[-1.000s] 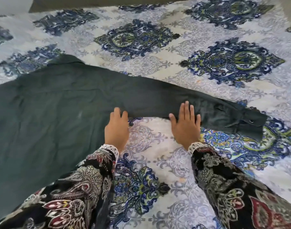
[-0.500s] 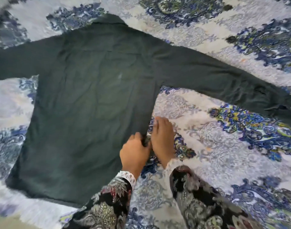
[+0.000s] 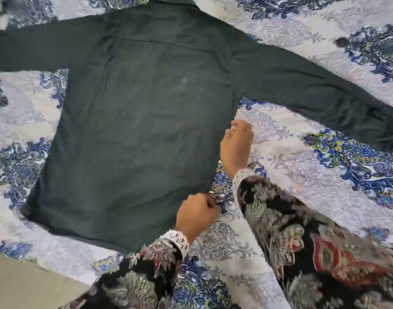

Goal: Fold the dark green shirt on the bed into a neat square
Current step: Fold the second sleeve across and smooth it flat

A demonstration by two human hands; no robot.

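Dark green shirt [image 3: 142, 121], spread back-up on bed [image 3: 291, 170]; hem corner pinched in left hand [image 3: 196, 216], right hand [image 3: 236, 148] loosely opened at side seam; skewed fold risked if edges are drawn unevenly.

I am in a bedroom at home. In front of me is a bed [image 3: 302, 70] covered by a pale sheet printed with blue and green paisley medallions, soft enough to crease. A shirt [image 3: 135, 130] lies spread flat on it, back up, sleeves out, as laundry does at home. At the lower left the sheet's edge ends above a plain beige floor [image 3: 23, 284].
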